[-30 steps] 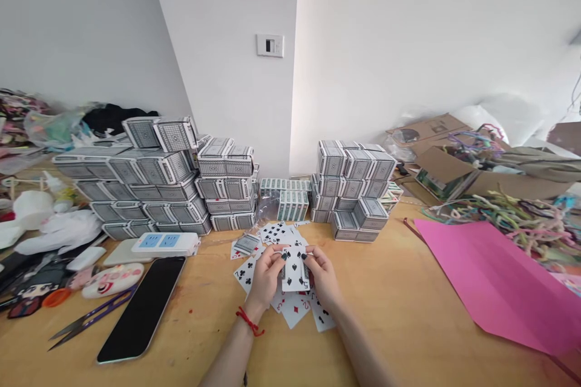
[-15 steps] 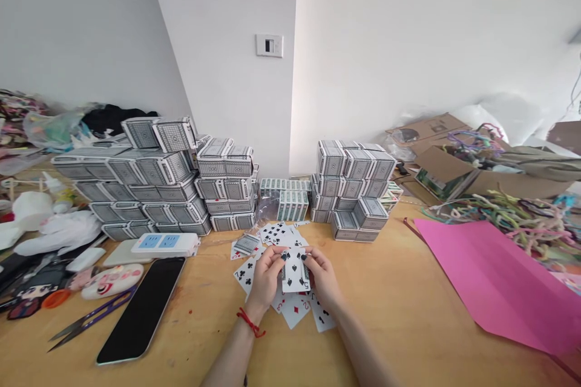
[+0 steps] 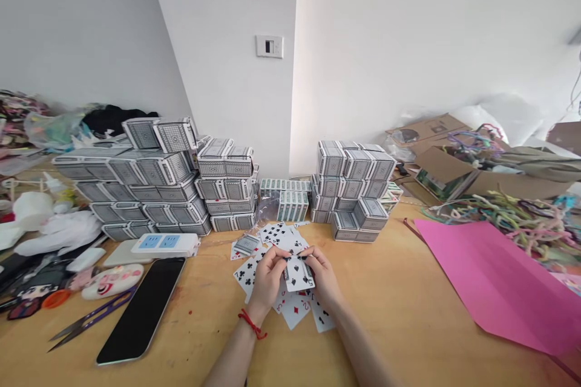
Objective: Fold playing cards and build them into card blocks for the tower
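Observation:
My left hand (image 3: pixel 269 278) and my right hand (image 3: pixel 324 278) pinch a playing card (image 3: pixel 300 280), the five of spades, from its two sides. Both thumbs meet near its upper part, where the card looks bent and is partly covered by my fingers. Strips of another patterned card edge show beside it. Under and around my hands, loose face-up cards (image 3: pixel 295 312) are spread on the table. A small grey-patterned folded piece (image 3: pixel 247 245) lies on the cards to the left. A red cord bracelet (image 3: pixel 253 325) circles my left wrist.
Stacks of grey card-built blocks stand at left (image 3: pixel 167 187) and right (image 3: pixel 356 184). Green-white card boxes (image 3: pixel 293 204) sit between them. Left are a phone (image 3: pixel 143 308), scissors (image 3: pixel 93 317) and a power strip (image 3: pixel 164 243). Pink paper (image 3: pixel 494 284) and yarn cords (image 3: pixel 503 217) lie right.
My thumbs have moved inward and come together at the card's upper part. The card's top, upright before, is now bent or hidden, and its lower end has shifted slightly right.

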Tool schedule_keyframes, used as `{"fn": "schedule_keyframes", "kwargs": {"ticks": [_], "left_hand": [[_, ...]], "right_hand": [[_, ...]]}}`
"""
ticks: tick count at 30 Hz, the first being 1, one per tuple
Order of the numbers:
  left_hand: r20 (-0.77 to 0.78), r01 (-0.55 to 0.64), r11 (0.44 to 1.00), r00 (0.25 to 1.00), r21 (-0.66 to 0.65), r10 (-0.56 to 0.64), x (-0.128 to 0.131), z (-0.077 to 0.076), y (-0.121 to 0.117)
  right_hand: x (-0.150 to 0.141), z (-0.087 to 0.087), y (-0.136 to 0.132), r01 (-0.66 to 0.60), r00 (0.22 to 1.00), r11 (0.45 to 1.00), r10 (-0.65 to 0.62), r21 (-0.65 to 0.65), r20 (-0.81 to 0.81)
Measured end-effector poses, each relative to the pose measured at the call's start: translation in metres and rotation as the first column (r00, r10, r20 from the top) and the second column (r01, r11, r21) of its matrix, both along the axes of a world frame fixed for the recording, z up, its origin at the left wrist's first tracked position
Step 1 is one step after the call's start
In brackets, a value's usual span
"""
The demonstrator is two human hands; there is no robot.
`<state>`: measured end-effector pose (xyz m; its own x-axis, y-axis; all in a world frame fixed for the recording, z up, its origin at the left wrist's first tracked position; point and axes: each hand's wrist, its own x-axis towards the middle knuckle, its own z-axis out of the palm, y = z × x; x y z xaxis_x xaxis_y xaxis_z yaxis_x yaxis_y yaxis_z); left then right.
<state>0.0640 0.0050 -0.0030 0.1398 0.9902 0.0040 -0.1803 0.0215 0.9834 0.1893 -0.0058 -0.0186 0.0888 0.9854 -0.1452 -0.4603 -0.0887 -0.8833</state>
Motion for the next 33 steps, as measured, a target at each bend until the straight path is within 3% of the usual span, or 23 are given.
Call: {"fn": "schedule_keyframes", "kwargs": {"ticks": [7, 12, 22, 33], "left_hand": [[-0.123, 0.042, 0.999, 0.992, 0.015, -0.040, 0.001, 0.002, 0.002], [-0.195, 0.007, 0.991, 0.981, 0.133, 0.019, -0.001, 0.003, 0.001], [-0.254, -0.069, 0.968, 0.958, 0.240, 0.131, -0.005, 0.001, -0.001], [-0.344, -0.017, 0.951, 0.930, 0.308, 0.128, -0.008, -0.002, -0.002]], "right_hand": [[-0.002, 0.001, 0.000, -0.005, 0.999, 0.999, 0.004, -0.031, -0.048], [-0.005, 0.003, -0.001, -0.021, 0.995, 0.998, 0.015, -0.058, -0.100], [-0.004, 0.003, -0.001, -0.099, 0.975, 0.993, 0.085, -0.060, -0.205], [0.003, 0.001, 0.001, -0.164, 0.979, 0.984, 0.153, -0.077, -0.133]]}}
